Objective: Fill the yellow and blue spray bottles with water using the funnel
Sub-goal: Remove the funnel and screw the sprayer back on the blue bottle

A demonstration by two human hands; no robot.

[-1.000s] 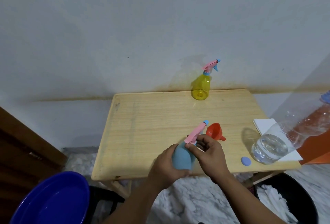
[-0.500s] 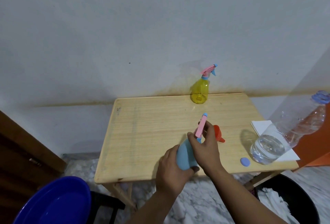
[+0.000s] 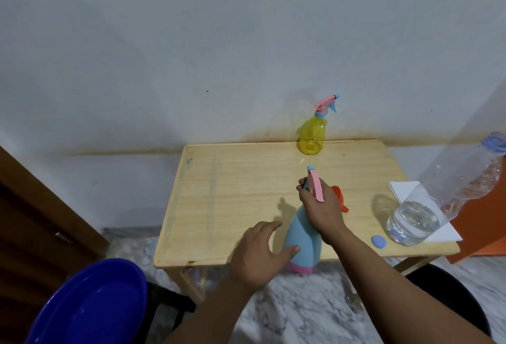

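Here, the blue spray bottle [image 3: 302,245] stands at the near edge of the worktop [image 3: 241,195], its pink base showing at or just over that edge. The right hand [image 3: 320,208] is wrapped around the bottle's neck, fingers closed under the pink trigger head [image 3: 315,186], which points away toward the wall. The left hand [image 3: 258,253] sits beside the bottle's lower body with fingers spread loose; the thumb touches the blue side, nothing gripped.

The orange funnel [image 3: 339,197] lies just behind the right hand, partly hidden by it. The yellow spray bottle [image 3: 312,135] stands upright at the far edge, against the wall, well apart from the hands.

Right side is crowded: a clear water bottle [image 3: 438,201] (cap off, some water in its bottom) stands on white paper [image 3: 402,190] near the right edge, with a small blue cap [image 3: 378,241] near the front edge, between the bottle and the right forearm.

The left half of the worktop is bare wood. Below, a blue basin [image 3: 87,305] sits left of the front corner, a black bin [image 3: 449,297] under the right.
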